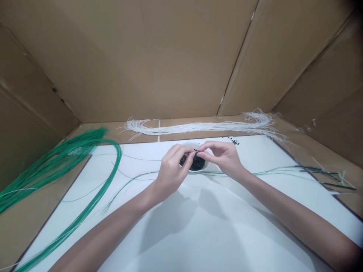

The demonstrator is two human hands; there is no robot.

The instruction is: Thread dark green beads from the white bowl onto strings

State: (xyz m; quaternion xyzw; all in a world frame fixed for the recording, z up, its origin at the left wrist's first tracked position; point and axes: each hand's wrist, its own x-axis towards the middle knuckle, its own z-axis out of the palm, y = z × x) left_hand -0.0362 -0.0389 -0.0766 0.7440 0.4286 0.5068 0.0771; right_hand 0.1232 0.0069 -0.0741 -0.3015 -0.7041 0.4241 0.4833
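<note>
My left hand (175,166) and my right hand (222,156) meet over a white bowl (206,166) at the middle of the white board. Dark beads (197,163) fill part of the bowl. Both hands are closed in pinches, their fingertips nearly touching. Between them is a tiny dark green piece, too small to make out clearly. A thin green wire (153,160) runs from the left toward my left hand. Other thin green wires (263,172) pass across the board behind my wrists.
Bundled green wires (113,173) curve along the left side. White wires (193,128) lie along the back edge. Several loose dark beads (235,141) sit behind my right hand. Dark beaded strands (323,172) rest at the right. Cardboard walls (147,56) enclose the board.
</note>
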